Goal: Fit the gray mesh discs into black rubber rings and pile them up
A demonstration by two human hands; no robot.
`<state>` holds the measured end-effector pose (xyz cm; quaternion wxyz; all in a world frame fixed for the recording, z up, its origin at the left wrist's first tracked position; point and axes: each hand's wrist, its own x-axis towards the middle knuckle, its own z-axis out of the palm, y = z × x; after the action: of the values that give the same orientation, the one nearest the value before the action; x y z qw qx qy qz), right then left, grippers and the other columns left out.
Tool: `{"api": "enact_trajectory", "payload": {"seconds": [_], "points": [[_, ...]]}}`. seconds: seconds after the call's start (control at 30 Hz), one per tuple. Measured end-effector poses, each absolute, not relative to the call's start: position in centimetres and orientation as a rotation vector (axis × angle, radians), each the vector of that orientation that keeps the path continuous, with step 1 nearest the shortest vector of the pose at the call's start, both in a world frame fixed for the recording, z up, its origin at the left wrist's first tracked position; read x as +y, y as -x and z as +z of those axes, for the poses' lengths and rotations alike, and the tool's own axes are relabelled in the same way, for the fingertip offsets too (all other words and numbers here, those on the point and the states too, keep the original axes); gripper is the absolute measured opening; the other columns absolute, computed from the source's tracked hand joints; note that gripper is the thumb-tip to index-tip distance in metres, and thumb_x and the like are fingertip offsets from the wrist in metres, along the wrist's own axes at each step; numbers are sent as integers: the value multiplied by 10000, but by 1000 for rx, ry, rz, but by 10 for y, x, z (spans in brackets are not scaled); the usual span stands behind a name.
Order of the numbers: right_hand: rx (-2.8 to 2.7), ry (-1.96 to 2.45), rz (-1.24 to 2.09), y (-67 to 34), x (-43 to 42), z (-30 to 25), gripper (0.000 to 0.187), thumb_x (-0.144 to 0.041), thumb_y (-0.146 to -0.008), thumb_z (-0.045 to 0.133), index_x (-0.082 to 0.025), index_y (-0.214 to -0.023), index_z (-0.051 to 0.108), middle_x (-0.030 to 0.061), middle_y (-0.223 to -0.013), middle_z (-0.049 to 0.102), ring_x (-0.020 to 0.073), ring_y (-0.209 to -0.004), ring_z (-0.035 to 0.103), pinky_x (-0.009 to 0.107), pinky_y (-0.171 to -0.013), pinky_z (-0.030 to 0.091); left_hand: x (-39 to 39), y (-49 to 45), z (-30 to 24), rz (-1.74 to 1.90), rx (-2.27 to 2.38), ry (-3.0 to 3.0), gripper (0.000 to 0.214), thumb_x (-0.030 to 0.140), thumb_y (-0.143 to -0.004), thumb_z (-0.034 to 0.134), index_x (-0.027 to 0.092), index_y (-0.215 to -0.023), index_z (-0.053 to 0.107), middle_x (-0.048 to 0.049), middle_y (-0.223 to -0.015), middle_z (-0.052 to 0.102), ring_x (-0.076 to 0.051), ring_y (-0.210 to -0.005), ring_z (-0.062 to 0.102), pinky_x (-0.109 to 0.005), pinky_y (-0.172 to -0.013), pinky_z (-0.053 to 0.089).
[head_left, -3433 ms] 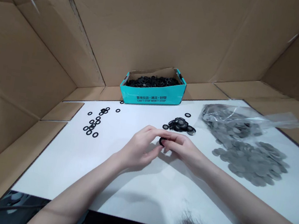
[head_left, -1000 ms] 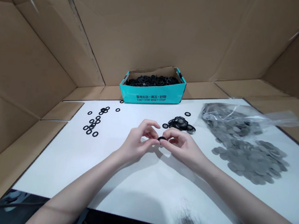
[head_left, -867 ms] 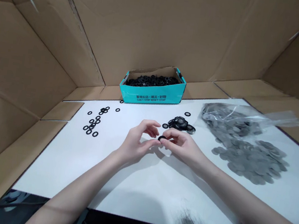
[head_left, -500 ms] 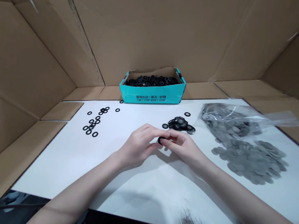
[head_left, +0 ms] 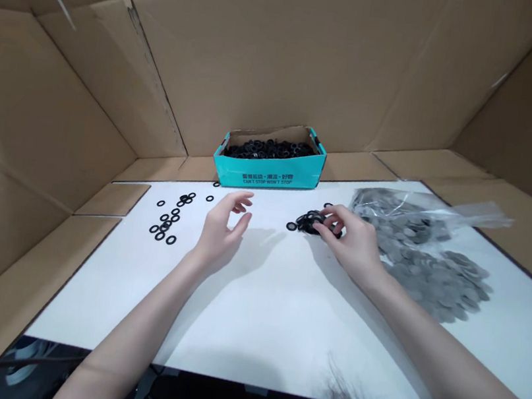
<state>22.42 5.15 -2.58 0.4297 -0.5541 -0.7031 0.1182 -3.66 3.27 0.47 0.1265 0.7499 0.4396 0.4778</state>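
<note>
My left hand point(head_left: 222, 226) hovers over the white board with its thumb and fingers apart, holding nothing. At a small heap of black rings point(head_left: 306, 224), my right hand point(head_left: 347, 238) has its thumb and fingers bent round a dark ring at the heap's right side. The fingertips partly hide that ring. One ring point(head_left: 291, 226), its middle filled grey, lies just left of the heap. Close behind the right wrist spreads a pile of thin grey discs point(head_left: 443, 286).
A turquoise box point(head_left: 270, 172) full of black rings stands at the back. Several loose black rings point(head_left: 175, 212) lie on the left. A clear plastic bag point(head_left: 404, 213) of grey discs rests at the back right. Cardboard walls point(head_left: 286, 62) surround the white board point(head_left: 246, 330).
The hands, together on a black ring earlier, have parted. My left hand moved left and opened; my right hand moved right and away from me to the heap.
</note>
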Motion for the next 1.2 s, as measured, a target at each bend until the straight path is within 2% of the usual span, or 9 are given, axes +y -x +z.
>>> {"api": "enact_trajectory", "payload": {"seconds": [0.2, 0.4, 0.57, 0.63, 0.7, 0.83, 0.9, 1.0, 1.2], "points": [[-1881, 1439, 124, -223, 59, -35, 54, -254, -815, 621, -210, -809, 652, 59, -779, 690, 243, -785, 597, 328, -689, 390, 39, 43, 7, 1418, 1364, -2087, 310, 166, -876, 543, 191, -1184, 546, -65, -1022, 645, -140, -848, 606, -259, -737, 523], [-1833, 1493, -4, -223, 61, -39, 150, -301, -851, 585, -208, -855, 703, 75, -790, 650, 235, -762, 571, 318, -631, 360, 44, 51, 5, 1404, 1454, -2078, 306, 173, -871, 531, 181, -1176, 554, -67, -1011, 645, -136, -828, 603, -224, -666, 486], [-1870, 1500, -36, -224, 61, -40, 225, -310, -883, 563, -212, -875, 765, 95, -850, 667, 252, -828, 594, 336, -650, 388, 52, 63, 4, 1404, 1588, -2059, 285, 185, -878, 508, 183, -1158, 561, -71, -1007, 651, -151, -833, 605, -213, -603, 460], [-1897, 1495, -40, -225, 61, -41, 246, -310, -892, 556, -214, -899, 783, 97, -870, 671, 256, -852, 600, 345, -675, 405, 57, 71, 2, 1374, 1680, -2073, 276, 180, -886, 481, 185, -1149, 563, -71, -1024, 654, -154, -827, 607, -229, -626, 472], [-1923, 1488, -35, -226, 61, -43, 265, -320, -900, 548, -220, -927, 792, 95, -871, 666, 256, -853, 599, 350, -696, 419, 62, 81, 0, 1262, 1842, -2111, 293, 166, -890, 457, 187, -1163, 562, -71, -1047, 657, -168, -866, 617, -272, -740, 506], [-1956, 1468, -62, -226, 59, -44, 302, -331, -891, 557, -211, -1070, 770, 115, -957, 641, 274, -904, 580, 376, -755, 440, 72, 106, -6, 692, 2432, -2040, 408, 188, -906, 448, 181, -1306, 527, -117, -1272, 604, -264, -1196, 547, -384, -1020, 447], [-1978, 1491, -115, -225, 58, -44, 348, -336, -881, 569, -205, -1153, 741, 135, -1024, 620, 296, -944, 556, 402, -783, 435, 74, 118, -9, 560, 2547, -1939, 448, 177, -902, 433, 145, -1338, 526, -171, -1327, 575, -336, -1252, 507, -457, -1021, 438], [-2023, 1550, -148, -225, 56, -46, 369, -339, -869, 577, -201, -1175, 732, 147, -1048, 608, 314, -960, 531, 425, -805, 421, 77, 132, -13, 459, 2627, -1821, 472, 148, -892, 399, 111, -1341, 539, -217, -1313, 579, -391, -1235, 513, -509, -973, 453], [-1997, 1517, -128, -227, 55, -41, 400, -393, -851, 596, -217, -1191, 712, 141, -1060, 619, 314, -963, 529, 418, -801, 422, 79, 142, -17, 369, 2684, -1732, 465, 167, -891, 397, 155, -1319, 579, -195, -1287, 596, -384, -1192, 544, -487, -908, 484]]}}
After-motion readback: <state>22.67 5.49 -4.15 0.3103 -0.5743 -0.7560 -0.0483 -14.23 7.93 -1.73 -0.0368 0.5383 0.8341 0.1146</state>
